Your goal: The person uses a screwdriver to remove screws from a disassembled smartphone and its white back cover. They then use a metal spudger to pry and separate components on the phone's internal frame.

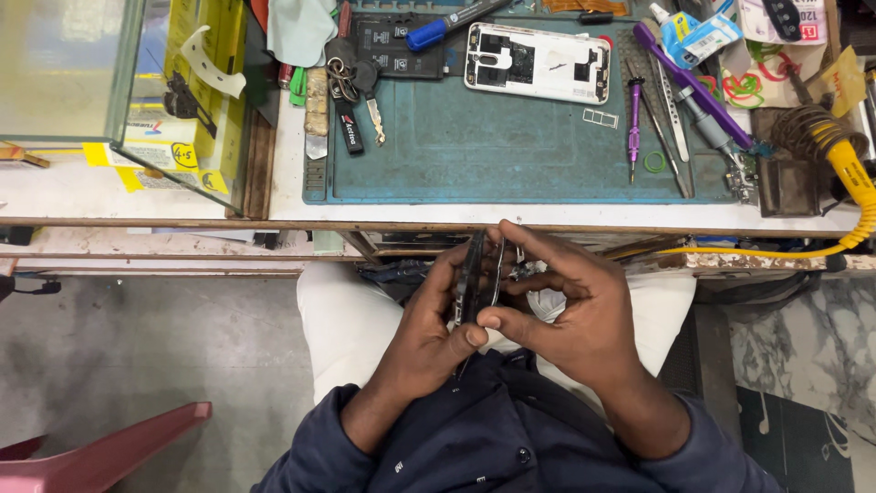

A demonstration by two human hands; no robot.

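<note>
Both hands meet over my lap, just below the table's front edge. My left hand (429, 319) grips a thin dark phone panel (474, 274) held on edge. My right hand (570, 306) holds the same panel from the other side, its thumb pressed at the lower end and its fingers curled over the top. A small metal part shows between the fingers; what it is cannot be told. On the teal work mat (511, 151) above lies an opened white phone body (537, 62) with its insides showing.
On the mat's right side lie a purple screwdriver (634, 119), tweezers and a green ring. A yellow soldering iron (844, 155) sits in its coil stand at the far right. Keys (351, 87) and a blue marker lie at the mat's upper left. A glass case (119, 82) stands left; a red stool (100, 452) below.
</note>
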